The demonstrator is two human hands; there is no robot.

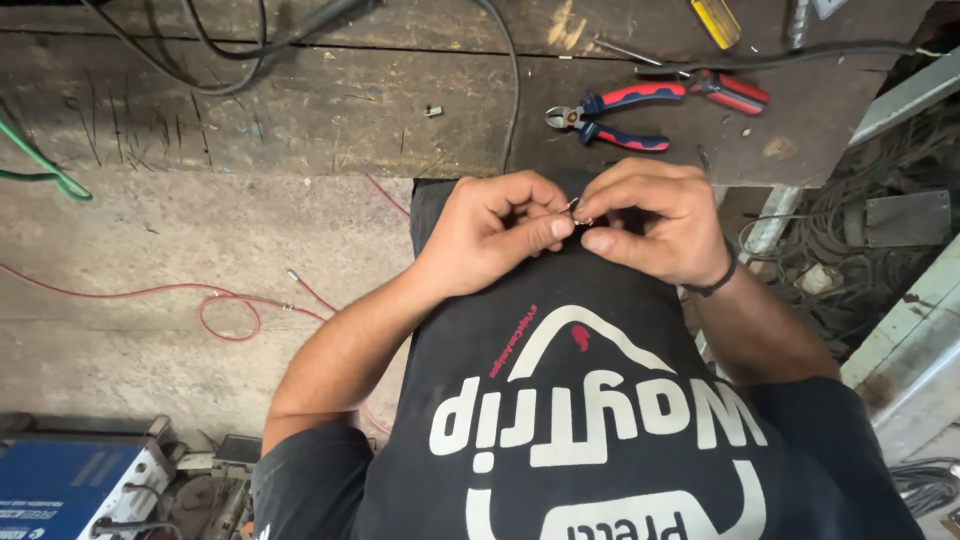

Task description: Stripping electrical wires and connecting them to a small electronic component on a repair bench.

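My left hand (495, 235) and my right hand (655, 225) meet in front of my chest, over my dark printed shirt (590, 400). Both pinch a small thin metal wire piece (577, 210) between thumbs and fingertips. The piece is tiny and mostly hidden by my fingers. A dark band sits on my right wrist (718, 280).
A worn wooden bench (300, 110) lies ahead with red-and-blue cutters (610, 115), red-handled pliers (725, 90) and a yellow-handled tool (716, 22). Black cables (250, 45) cross it. A red wire (220, 305) trails on the concrete floor. A blue machine (70, 490) stands lower left; tangled cables (850, 250) at right.
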